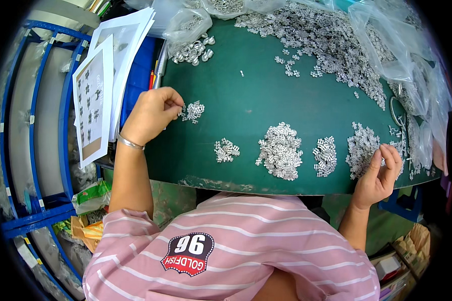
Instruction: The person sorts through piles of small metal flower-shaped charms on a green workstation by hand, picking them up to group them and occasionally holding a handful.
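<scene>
While the left hand (153, 113) reaches over the worktop (226, 90), a small pile of silvery metal pieces (193, 112) lies just to the right of its fingertips, at the near edge of touching. This pile is roughly round, so I see no clear long axis; the left hand is by far the nearer one. Its grip is closely curled, thumb toward fingers, but whether a piece is pinched there I cannot tell. At the other side, the right hand (379, 173) is bent over the edge of a wider pile (361, 148); its thumb and fingers are near together, and I cannot tell if they hold something. Between the hands are three more piles: a small one (226, 150), a large one (280, 152), and a narrow one (325, 156), longer from near to far. The worktop is green, with a worn front edge. Farther away spreads a big heap (316, 37) beside clear plastic bags (412, 85). To the left stand printed sheets (98, 100) and, beyond them, a blue rack (34, 110).
</scene>
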`<state>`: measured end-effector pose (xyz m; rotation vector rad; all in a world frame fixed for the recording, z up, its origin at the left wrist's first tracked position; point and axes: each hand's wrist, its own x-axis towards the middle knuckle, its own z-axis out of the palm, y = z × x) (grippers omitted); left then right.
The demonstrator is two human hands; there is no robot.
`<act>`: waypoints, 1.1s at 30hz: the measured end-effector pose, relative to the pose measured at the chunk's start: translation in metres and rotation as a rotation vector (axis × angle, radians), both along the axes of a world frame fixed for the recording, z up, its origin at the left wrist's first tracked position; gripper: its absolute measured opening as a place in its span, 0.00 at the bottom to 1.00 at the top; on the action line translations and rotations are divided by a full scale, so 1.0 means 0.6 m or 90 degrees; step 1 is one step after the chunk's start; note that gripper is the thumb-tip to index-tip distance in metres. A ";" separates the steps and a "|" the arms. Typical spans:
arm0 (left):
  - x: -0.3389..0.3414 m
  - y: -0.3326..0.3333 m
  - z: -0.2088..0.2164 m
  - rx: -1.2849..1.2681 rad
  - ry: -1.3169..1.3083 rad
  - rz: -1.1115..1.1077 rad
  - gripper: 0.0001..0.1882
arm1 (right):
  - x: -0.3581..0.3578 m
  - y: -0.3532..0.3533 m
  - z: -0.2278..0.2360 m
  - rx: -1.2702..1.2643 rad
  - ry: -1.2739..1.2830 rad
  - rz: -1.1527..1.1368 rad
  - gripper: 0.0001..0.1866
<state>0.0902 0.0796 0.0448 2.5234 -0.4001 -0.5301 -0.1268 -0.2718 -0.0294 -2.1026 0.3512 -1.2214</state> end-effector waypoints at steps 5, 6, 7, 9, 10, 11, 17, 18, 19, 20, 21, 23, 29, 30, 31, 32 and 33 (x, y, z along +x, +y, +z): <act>-0.005 -0.034 -0.012 0.001 -0.244 -0.148 0.06 | 0.002 -0.002 -0.001 -0.005 0.008 0.023 0.08; 0.004 -0.056 -0.018 -0.037 -0.291 -0.171 0.06 | 0.001 -0.002 -0.002 0.002 0.004 0.018 0.08; 0.012 -0.079 -0.026 -0.074 -0.337 -0.189 0.07 | 0.002 -0.002 -0.004 0.010 0.001 0.017 0.08; 0.027 -0.136 -0.041 -0.108 -0.382 -0.234 0.08 | 0.002 -0.003 -0.004 0.018 -0.005 0.010 0.08; 0.035 -0.150 -0.061 -0.082 -0.367 -0.216 0.09 | 0.002 -0.002 -0.003 0.017 -0.008 0.007 0.08; 0.042 -0.165 -0.076 -0.059 -0.355 -0.202 0.09 | 0.003 -0.003 -0.004 0.014 -0.014 -0.002 0.08; 0.050 -0.177 -0.068 -0.023 -0.278 -0.191 0.06 | 0.003 -0.004 0.001 -0.005 -0.007 -0.004 0.07; 0.041 -0.173 -0.053 -0.039 -0.238 -0.192 0.06 | 0.005 -0.003 0.003 -0.019 -0.010 -0.008 0.07; 0.031 -0.172 -0.038 -0.056 -0.196 -0.198 0.05 | 0.007 -0.004 0.003 -0.015 -0.016 -0.005 0.07; 0.019 -0.165 -0.022 -0.078 -0.120 -0.234 0.04 | 0.006 -0.005 0.001 -0.008 -0.019 -0.004 0.07; 0.007 -0.156 -0.012 -0.105 -0.042 -0.281 0.03 | -0.001 -0.004 -0.002 -0.007 -0.020 -0.013 0.07; -0.023 -0.111 0.016 -0.048 0.133 -0.434 0.04 | 0.002 0.002 0.004 0.006 -0.006 -0.008 0.06; -0.017 -0.136 0.010 -0.114 -0.080 -0.509 0.03 | 0.006 -0.002 0.008 -0.008 -0.015 0.000 0.07; -0.003 -0.160 0.005 -0.130 -0.133 -0.481 0.03 | 0.007 -0.002 0.009 -0.009 -0.012 -0.003 0.07; 0.018 -0.190 -0.009 -0.174 -0.209 -0.468 0.04 | 0.005 -0.002 0.010 -0.006 -0.011 -0.012 0.07; 0.032 -0.216 -0.028 -0.241 -0.279 -0.426 0.08 | 0.004 -0.001 0.011 0.000 -0.011 -0.012 0.07; 0.049 -0.241 -0.050 -0.255 -0.376 -0.418 0.09 | 0.004 0.001 0.010 0.005 -0.009 -0.012 0.07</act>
